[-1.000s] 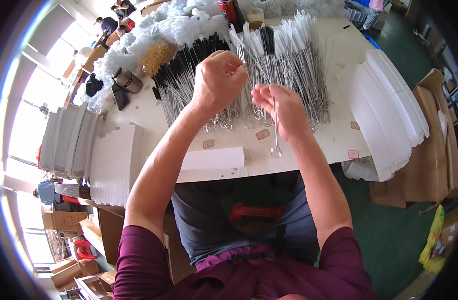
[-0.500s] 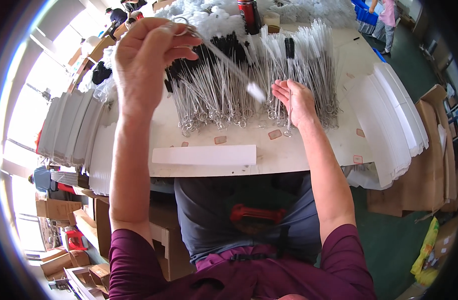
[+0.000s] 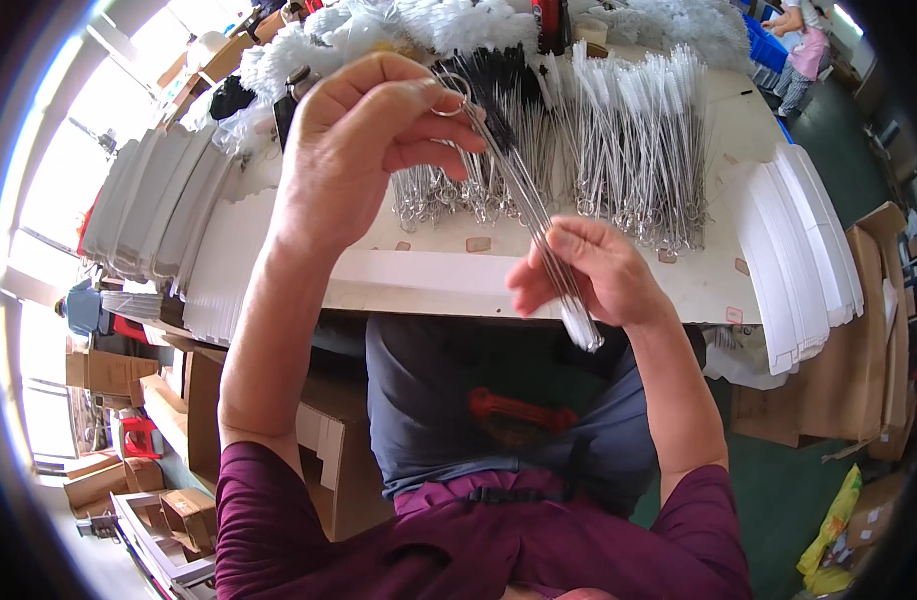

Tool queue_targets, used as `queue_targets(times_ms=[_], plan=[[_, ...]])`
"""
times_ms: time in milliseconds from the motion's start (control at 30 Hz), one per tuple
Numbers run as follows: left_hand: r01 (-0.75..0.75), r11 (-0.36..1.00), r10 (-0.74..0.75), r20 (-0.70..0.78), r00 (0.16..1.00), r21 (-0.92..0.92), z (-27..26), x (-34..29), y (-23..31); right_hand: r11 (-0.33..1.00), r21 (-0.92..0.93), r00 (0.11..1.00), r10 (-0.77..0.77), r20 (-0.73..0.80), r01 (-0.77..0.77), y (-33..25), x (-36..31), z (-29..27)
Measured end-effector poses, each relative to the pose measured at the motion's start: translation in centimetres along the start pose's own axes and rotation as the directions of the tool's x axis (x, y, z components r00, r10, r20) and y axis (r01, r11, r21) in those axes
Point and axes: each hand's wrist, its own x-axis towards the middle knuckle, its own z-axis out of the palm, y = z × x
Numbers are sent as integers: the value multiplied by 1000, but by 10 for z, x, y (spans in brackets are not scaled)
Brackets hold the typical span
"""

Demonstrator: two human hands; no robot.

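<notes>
My left hand (image 3: 368,140) is raised at the left, its fingers pinched around the ring ends of several thin wire brushes (image 3: 523,195). The brushes slant down to the right as a loose bunch, with white bristle tips at the lower end. Around the lower part of this bunch, just beyond the table's front edge, curls my right hand (image 3: 603,270), thumb on one side and slightly blurred fingers behind the wires. Behind both hands lie rows of wire brushes, white-tipped ones (image 3: 643,140) at the right and black-tipped ones (image 3: 503,85) in the middle, partly hidden by my left hand.
A flat white card strip (image 3: 418,278) lies along the table's (image 3: 723,240) front edge. White card stacks stand at the left (image 3: 148,200) and right (image 3: 793,270). White fluffy bristle heaps (image 3: 378,30) and a red-and-black flask (image 3: 551,25) are at the back. Another person (image 3: 803,50) stands far right.
My right hand has come down toward me from the brush rows, meeting the bunch in my left hand. The bunch's lower end has swung nearer to me. The view has shifted slightly.
</notes>
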Motion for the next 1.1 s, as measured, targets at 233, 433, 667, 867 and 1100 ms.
queue_targets(times_ms=[233, 433, 667, 867, 1100], plan=[[216, 970, -211, -53, 976, 113, -13, -24, -62, 983, -110, 974, 126, -189, -148, 41, -47, -1], [242, 966, -234, -84, 969, 94, -25, -36, -97, 951, -220, 942, 145, -302, -217, 59, -70, 1], [198, 943, -145, -205, 968, 267, -17, -57, -109, 909, -328, 925, 132, -358, -256, 67, -77, 6], [-522, 317, 492, 333, 804, 792, -13, -81, -108, 908, -327, 913, 126, -387, -264, 72, -87, 6], [-512, 386, 469, 315, 825, 767, 8, -120, -126, 780, -572, 901, -26, -433, -252, 68, -99, 11]])
